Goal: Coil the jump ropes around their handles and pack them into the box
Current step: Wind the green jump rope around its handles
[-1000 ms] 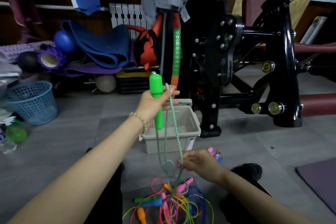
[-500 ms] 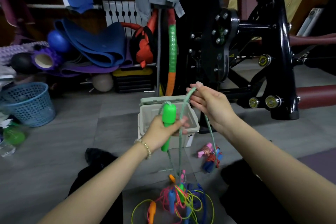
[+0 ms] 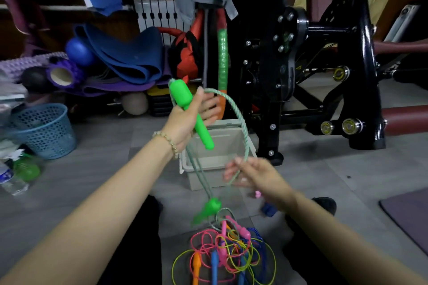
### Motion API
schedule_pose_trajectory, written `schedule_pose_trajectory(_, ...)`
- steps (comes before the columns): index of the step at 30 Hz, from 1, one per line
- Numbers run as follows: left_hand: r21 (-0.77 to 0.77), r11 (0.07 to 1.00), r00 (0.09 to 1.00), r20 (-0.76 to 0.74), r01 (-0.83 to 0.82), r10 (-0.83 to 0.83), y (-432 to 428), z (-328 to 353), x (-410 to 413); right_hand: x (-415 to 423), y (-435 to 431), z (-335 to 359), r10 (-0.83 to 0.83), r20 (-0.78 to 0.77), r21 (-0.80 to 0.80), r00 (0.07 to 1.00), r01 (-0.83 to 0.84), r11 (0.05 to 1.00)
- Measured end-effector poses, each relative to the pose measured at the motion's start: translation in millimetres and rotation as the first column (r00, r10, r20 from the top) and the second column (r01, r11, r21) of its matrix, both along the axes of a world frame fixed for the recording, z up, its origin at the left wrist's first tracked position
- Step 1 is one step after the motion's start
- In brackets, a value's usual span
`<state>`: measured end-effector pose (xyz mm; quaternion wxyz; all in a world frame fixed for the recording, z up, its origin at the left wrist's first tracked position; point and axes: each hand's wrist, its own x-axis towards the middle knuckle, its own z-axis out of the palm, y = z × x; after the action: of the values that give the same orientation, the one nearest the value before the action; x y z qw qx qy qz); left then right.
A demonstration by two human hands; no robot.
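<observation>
One large black exercise machine (image 3: pixel 289 65) fills the upper right, standing on a grey floor (image 3: pixel 324 180). Left of it, folded blue mats (image 3: pixel 125 58) are heaped against the back wall, and a blue mesh basket (image 3: pixel 44 132) sits on the floor at the far left. An open beige plastic box (image 3: pixel 222 164) stands on the floor in the centre, just in front of the machine's base, and nothing can be seen inside it. At the bottom centre, nearer the person than the box, lies a tangled pile of jump ropes (image 3: pixel 224 254) in pink, yellow, blue and orange. Two bare forearms reach forward from the lower corners. The left hand (image 3: pixel 187 118), with a bead bracelet at the wrist, is raised above the box and grips a green handle (image 3: pixel 192 113) that tilts with its thick end up and to the left. A green and white braided rope (image 3: pixel 240 122) arcs from the top of that hand down to the right hand (image 3: pixel 254 176), which is lower, in front of the box. That hand is blurred, and its loosely curled fingers hold the cord. More strands hang from the left hand to a second green handle (image 3: pixel 208 210), also blurred, dangling just above the pile
</observation>
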<state>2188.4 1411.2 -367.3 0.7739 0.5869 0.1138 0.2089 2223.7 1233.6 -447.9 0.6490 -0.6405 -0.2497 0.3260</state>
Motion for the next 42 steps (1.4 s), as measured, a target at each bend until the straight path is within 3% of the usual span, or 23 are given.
schedule_pose_trajectory(3,0.117,0.975,0.97,-0.177,0.189,-0.167,-4.6,-35.9,-18.2,13.3,8.5,37.9,-0.066,-0.002,0.153,0.998,0.065,0.986)
schedule_pose_trajectory(6,0.248,0.891,0.893,-0.35,0.38,-0.283,-16.4,-79.8,-38.5,19.2,18.7,55.7,-0.11,-0.025,0.193,0.994,0.112,0.975)
schedule_pose_trajectory(9,0.112,0.86,0.829,-0.352,0.498,-0.434,-34.7,-95.8,-51.8,22.2,23.5,54.0,-0.146,-0.041,0.204,0.988,0.151,0.967)
schedule_pose_trajectory(12,0.048,0.869,0.843,-0.276,0.492,-0.462,-48.6,-92.2,-54.8,24.6,20.6,45.0,-0.192,-0.089,0.229,0.977,0.207,0.951)
schedule_pose_trajectory(17,0.149,0.906,0.904,-0.241,0.395,-0.354,-64.1,-89.4,-37.5,27.6,16.1,41.0,-0.211,-0.229,0.307,0.95,0.276,0.911)
schedule_pose_trajectory(21,0.23,0.951,0.969,-0.18,0.206,-0.167,-64.7,-86.0,-14.4,29.8,15.5,47.7,-0.197,-0.221,0.326,0.955,0.263,0.908)
schedule_pose_trajectory(26,0.419,0.852,0.936,-0.286,0.313,-0.203,-56.0,-87.2,-10.8,35.5,14.9,51.9,-0.187,-0.088,0.257,0.978,0.204,0.945)
schedule_pose_trajectory(28,0.373,0.873,0.938,-0.263,0.313,-0.223,-53.1,-81.6,-14.3,36.3,11.0,46.6,-0.122,-0.042,0.146,0.992,0.127,0.981)
schedule_pose_trajectory(30,0.31,0.915,0.958,-0.203,0.258,-0.202,-49.3,-71.6,-15.0,33.8,6.0,33.0,0.035,-0.095,0.044,0.995,-0.031,0.999)
schedule_pose_trajectory(33,0.262,0.955,0.987,-0.113,0.137,-0.111,-38.6,-59.2,-12.0,14.8,-0.6,9.0,0.199,-0.09,-0.077,0.976,-0.206,0.976)
schedule_pose_trajectory(37,0.286,0.947,0.984,-0.143,0.145,-0.108,-26.1,-59.2,-10.9,-3.1,-3.6,-7.4,0.108,0.031,-0.015,0.994,-0.107,0.994)
schedule_pose_trajectory(42,0.057,0.948,0.909,-0.308,0.314,-0.282,-26.4,-69.9,-25.6,1.7,-3.2,7.5,-0.115,0.069,0.145,0.991,0.104,0.984)
